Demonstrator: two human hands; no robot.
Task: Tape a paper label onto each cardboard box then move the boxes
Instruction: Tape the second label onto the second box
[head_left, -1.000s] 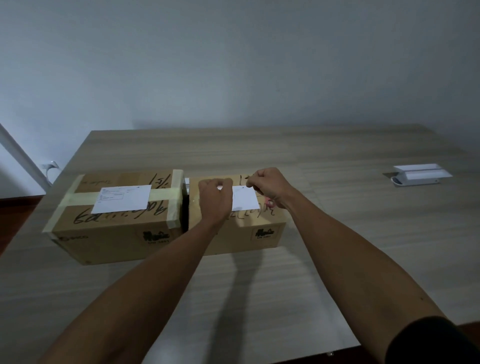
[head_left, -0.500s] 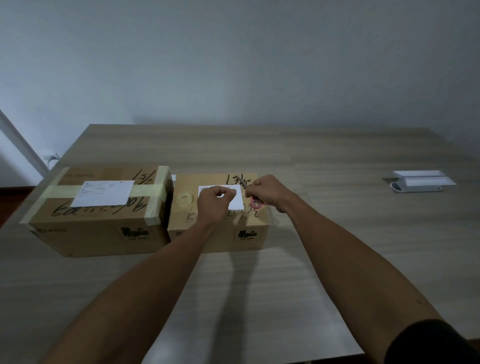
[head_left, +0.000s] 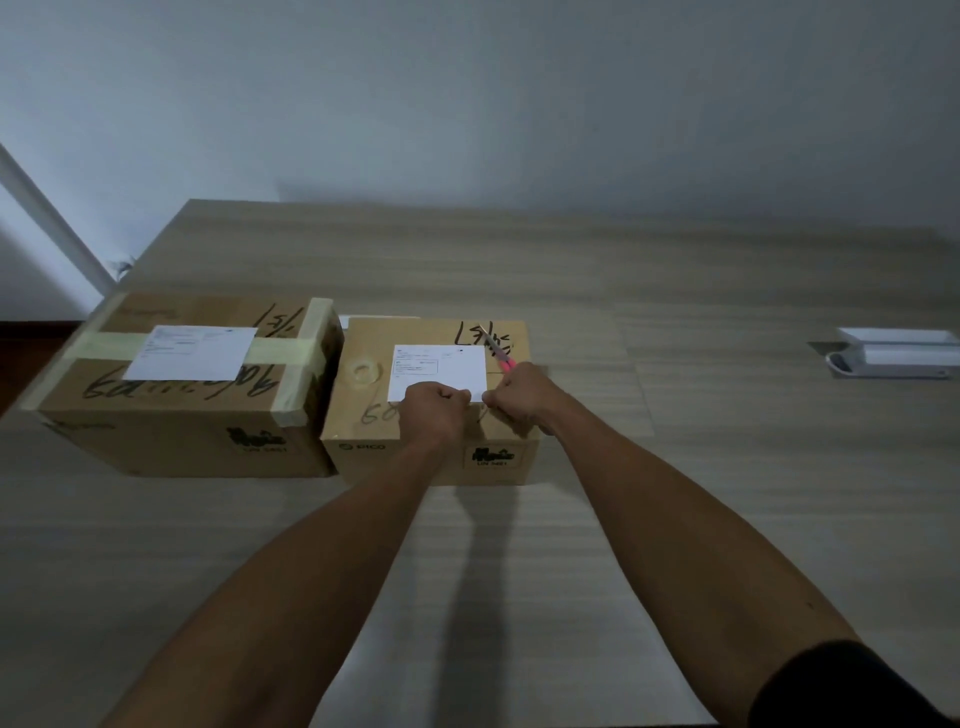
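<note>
Both boxes sit near table's (head_left: 675, 519) left edge. Left hand (head_left: 435, 406) pinches label's (head_left: 437, 372) near edge on right box (head_left: 431, 415); right hand (head_left: 519, 397) grasps scissors (head_left: 497, 351) (pink handles). Left box (head_left: 187, 384) already labelled.

I see two bare forearms that come into the picture from the bottom edge. The left hand (head_left: 435, 410) and the right hand (head_left: 522, 397) wear no gloves, rings or watch. On the right upper arm, well below the hand, there is the edge of a black sleeve (head_left: 831, 686). The left arm shows no sleeve.
</note>
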